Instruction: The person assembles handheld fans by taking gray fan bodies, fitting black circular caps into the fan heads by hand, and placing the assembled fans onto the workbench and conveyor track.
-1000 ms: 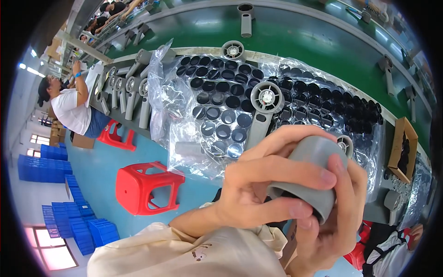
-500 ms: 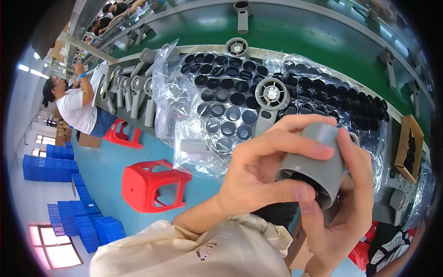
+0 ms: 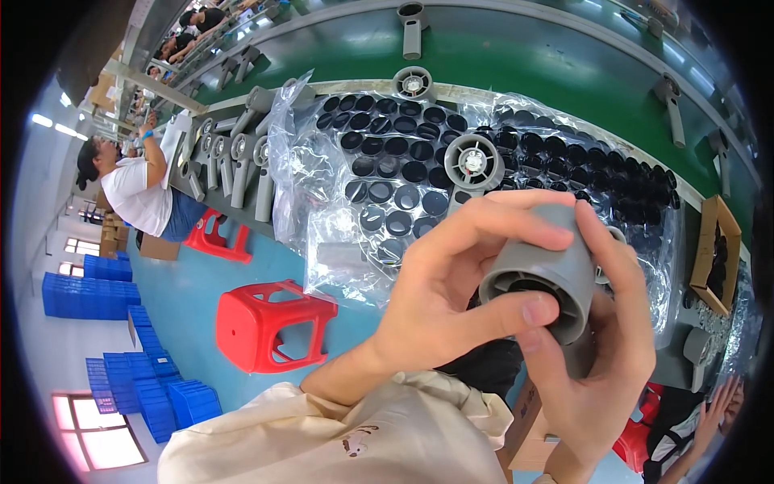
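A grey cylindrical fan housing [image 3: 556,262] is held between my two hands, its open end tilted toward me. Inside the opening, thin vanes surround a dark round centre, partly covered by my thumbs. My left hand [image 3: 447,278] grips the housing from the left, fingers over the top and thumb at the lower rim. From the right, my right hand [image 3: 617,339] wraps around it, its thumb meeting the left thumb at the opening. Just beyond my hands lies a grey handheld fan [image 3: 474,164] with its spoked face up. Around it, many black round caps [image 3: 397,146] lie on clear plastic bags [image 3: 292,173].
Beyond the bench runs a green conveyor belt [image 3: 508,68] carrying grey fans [image 3: 412,39]. More grey fans [image 3: 239,173] lie at the left. A cardboard box [image 3: 700,256] stands right. Red stools [image 3: 250,331] are on the floor. A co-worker [image 3: 141,189] sits left; another person's hand [image 3: 713,415] shows lower right.
The housing has turned slightly in my hands and its opening has risen, so more inner vanes show. The fans on the belt have shifted left. Another person's hand has appeared at lower right.
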{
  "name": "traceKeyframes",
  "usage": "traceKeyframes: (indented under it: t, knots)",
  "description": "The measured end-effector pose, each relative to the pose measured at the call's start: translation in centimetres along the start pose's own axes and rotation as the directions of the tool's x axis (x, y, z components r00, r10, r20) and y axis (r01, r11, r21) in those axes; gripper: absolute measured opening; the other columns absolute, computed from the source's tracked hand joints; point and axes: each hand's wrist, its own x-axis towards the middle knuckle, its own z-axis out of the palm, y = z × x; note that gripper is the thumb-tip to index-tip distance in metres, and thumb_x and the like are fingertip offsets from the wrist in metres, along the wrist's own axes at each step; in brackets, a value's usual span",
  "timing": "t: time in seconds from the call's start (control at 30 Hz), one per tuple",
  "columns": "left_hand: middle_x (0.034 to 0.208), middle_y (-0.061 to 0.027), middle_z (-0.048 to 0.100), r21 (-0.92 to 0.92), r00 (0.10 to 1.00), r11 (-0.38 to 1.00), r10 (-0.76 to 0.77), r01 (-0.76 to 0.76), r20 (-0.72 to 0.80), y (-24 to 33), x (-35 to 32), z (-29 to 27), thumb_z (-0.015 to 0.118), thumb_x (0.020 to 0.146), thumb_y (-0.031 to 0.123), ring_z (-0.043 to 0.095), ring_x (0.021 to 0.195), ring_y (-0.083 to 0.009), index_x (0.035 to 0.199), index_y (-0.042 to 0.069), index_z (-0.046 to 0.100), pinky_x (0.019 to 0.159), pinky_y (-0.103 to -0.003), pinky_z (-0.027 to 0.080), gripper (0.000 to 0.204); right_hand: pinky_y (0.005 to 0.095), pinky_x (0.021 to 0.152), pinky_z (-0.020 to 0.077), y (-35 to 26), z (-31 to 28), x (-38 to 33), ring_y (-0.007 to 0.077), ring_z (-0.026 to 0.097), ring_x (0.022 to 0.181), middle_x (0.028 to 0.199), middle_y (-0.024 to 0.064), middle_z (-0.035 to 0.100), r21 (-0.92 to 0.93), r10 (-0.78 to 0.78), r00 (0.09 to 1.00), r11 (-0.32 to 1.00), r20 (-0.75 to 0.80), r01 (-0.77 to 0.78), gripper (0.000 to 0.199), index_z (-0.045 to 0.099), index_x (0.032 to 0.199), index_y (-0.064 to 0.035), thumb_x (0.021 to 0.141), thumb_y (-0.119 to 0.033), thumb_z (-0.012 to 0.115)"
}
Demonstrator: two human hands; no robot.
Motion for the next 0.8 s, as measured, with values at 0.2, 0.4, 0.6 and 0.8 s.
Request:
traceKeyframes:
  t: [0.2,0.4,0.6,0.8]
  knots:
    - [0.121,-0.0135,0.052,0.194,0.998,0.980,0.023,-0.033,0.051,0.8,0.1,-0.2,0.071,0.075,-0.003,0.058,0.104,-0.0190,0.107,-0.001,0.056,0.088,-0.031,0.047,0.036,0.0261,0.078,0.0489,1.0,-0.8,0.2,0.0204,0.060,0.096,0.115,0.0123,0.053,-0.039,-0.098,0.990,0.994,0.103,0.102,0.058,0.047,0.127,0.0052,0.072,0.002,0.066]
    - [0.100,-0.0107,0.061,0.343,0.916,0.850,-0.363,0.400,-0.170,2.4,1.6,0.7,0.059,0.087,0.003,0.056,0.097,-0.0133,0.099,-0.003,0.056,0.084,-0.029,0.045,0.014,0.0272,0.072,0.0521,1.1,0.2,0.6,0.0220,0.064,0.084,0.110,0.0168,0.057,0.393,0.303,0.946,0.861,0.114,-0.323,0.059,0.044,0.127,0.0076,0.078,-0.019,0.066]
    - [0.090,-0.0074,0.061,0.510,0.968,0.823,-0.233,0.248,-0.095,2.1,2.7,0.0,0.054,0.092,0.011,0.056,0.091,-0.0107,0.090,-0.003,0.061,0.082,-0.026,0.043,0.015,0.0273,0.051,0.0554,-0.5,0.1,-0.3,0.0267,0.066,0.060,0.094,0.0240,0.061,0.517,0.509,0.848,0.690,0.152,-0.507,0.075,0.034,0.129,0.0132,0.084,-0.042,0.055]
    - [0.107,-0.0129,0.061,0.803,0.961,0.529,0.136,-0.275,0.239,4.4,3.3,-0.4,0.060,0.082,0.003,0.059,0.095,-0.0189,0.101,0.000,0.066,0.067,-0.024,0.050,0.020,0.0282,0.051,0.0484,1.4,-1.2,-1.9,0.0238,0.063,0.068,0.094,0.0235,0.059,0.585,0.290,0.684,0.362,0.670,-0.726,0.044,0.038,0.121,0.0112,0.095,-0.024,0.047]
